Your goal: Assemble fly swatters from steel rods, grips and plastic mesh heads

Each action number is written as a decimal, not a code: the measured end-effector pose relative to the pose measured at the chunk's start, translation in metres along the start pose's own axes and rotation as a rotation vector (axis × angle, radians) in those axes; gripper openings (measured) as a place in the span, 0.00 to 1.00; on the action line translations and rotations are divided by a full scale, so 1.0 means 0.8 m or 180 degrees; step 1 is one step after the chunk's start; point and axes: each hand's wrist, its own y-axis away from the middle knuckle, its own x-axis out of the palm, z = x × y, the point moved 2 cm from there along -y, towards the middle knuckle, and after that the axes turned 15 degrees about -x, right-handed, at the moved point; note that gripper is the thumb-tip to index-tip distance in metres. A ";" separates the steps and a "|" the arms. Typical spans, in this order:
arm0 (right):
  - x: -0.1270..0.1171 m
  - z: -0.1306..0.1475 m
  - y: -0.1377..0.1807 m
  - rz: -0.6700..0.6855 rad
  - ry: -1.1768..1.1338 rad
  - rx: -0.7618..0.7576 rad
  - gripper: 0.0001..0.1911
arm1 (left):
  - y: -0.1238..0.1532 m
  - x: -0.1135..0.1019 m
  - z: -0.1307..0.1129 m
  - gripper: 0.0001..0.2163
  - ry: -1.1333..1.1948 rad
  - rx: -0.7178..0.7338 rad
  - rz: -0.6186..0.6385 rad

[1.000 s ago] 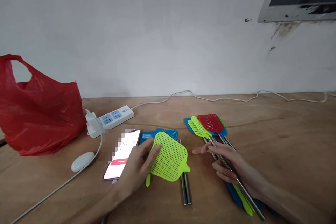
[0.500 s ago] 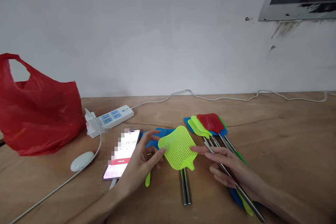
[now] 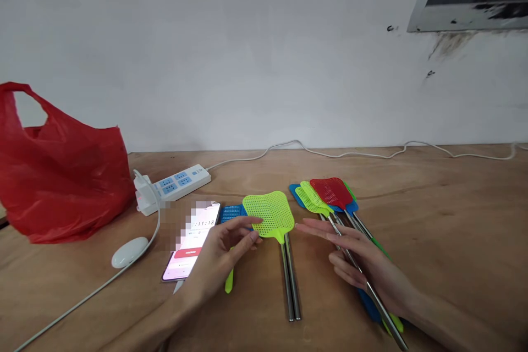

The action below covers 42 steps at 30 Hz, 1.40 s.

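Observation:
A yellow-green fly swatter head (image 3: 270,213) lies flat over a blue mesh swatter head (image 3: 233,213), its neck meeting one of two metal rods (image 3: 291,286). At its left edge is my left hand (image 3: 226,250), index fingertip over the mesh and thumb just below, fingers apart. My right hand (image 3: 363,258) holds a thin metal rod (image 3: 381,302) slanting through its fingers. Its outstretched fingertips come close to the yellow-green head's right side. Below my left hand, a yellow-green handle end (image 3: 229,281) shows.
Behind my right hand lies a pile of fly swatters with a red head (image 3: 332,191) on top. To the left are a lit phone (image 3: 193,247), a white power strip (image 3: 177,184), a white mouse-shaped device (image 3: 129,253) and a red plastic bag (image 3: 61,176). A cable (image 3: 350,154) runs along the wall.
The yellow-green head has shifted left and turned, its neck now in line with a rod. My left fingers have loosened from it; my right fingertips have come off its edge, the rod still held.

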 end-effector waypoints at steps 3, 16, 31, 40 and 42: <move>-0.004 0.002 -0.003 -0.0202 -0.0014 -0.0085 0.12 | -0.007 -0.010 0.000 0.14 -0.0116 0.0073 -0.0309; -0.007 -0.006 -0.008 -0.0163 -0.0392 0.0001 0.17 | -0.013 -0.018 -0.007 0.09 -0.2101 0.0404 -0.0846; -0.018 -0.010 -0.012 -0.0398 0.0832 -0.0422 0.27 | -0.007 -0.008 0.004 0.11 -0.3013 0.1417 -0.0572; -0.017 -0.010 -0.010 -0.0464 0.1163 -0.0461 0.28 | -0.007 -0.007 0.011 0.14 -0.3192 0.1311 -0.0561; -0.019 -0.013 -0.011 -0.0401 0.1184 -0.0456 0.27 | -0.007 -0.007 0.011 0.14 -0.3242 0.1294 -0.0613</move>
